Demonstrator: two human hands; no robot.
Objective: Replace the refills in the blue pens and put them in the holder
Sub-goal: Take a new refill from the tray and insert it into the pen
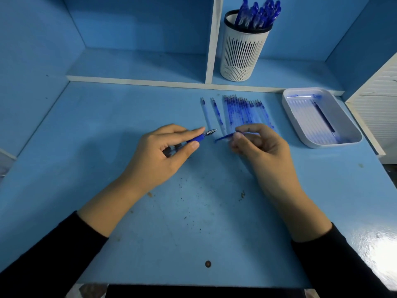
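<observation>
My left hand (165, 147) grips a blue pen (198, 138) over the blue desk, its metal tip pointing right. My right hand (255, 143) pinches a thin blue piece (224, 137) close to the pen's tip; I cannot tell whether it is a refill or a cap. A row of several refills (245, 110) lies on the desk just behind my right hand, with two more refills (211, 111) set apart to its left. The white slotted holder (242, 52) stands on the back shelf, filled with several blue pens (257, 14).
A white tray (300, 134) with one dark pen lies at the right of the desk. A white upright divider (212, 39) splits the back shelf, left of the holder. A white slatted panel (378, 104) stands at the far right. Dark specks dot the desk (107, 125).
</observation>
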